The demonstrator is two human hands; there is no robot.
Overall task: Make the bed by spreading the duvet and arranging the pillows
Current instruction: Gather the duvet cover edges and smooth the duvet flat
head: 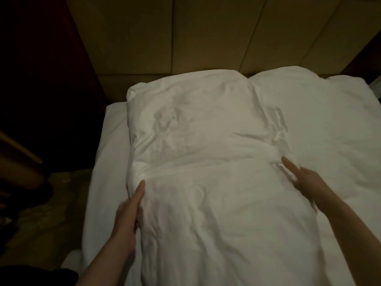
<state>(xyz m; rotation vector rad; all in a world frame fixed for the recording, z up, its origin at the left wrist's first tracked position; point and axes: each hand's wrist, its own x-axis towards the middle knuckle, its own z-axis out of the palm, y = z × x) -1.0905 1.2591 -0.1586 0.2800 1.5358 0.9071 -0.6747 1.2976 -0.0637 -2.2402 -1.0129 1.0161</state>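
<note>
A white pillow point(191, 124) lies at the head of the bed, creased on top, with a second white pillow point(313, 112) beside it on the right. A white duvet point(226, 219) covers the near part of the bed up to the left pillow's front edge. My left hand point(132, 205) presses with straight fingers against the left side of the bedding, near where pillow and duvet meet. My right hand point(299, 174) lies flat with straight fingers on the right side of that same fold. Neither hand grips fabric.
A white sheet point(107, 153) shows along the bed's left edge. A padded tan headboard point(206, 34) stands behind the pillows. Dark floor and dim furniture point(26, 162) lie to the left of the bed.
</note>
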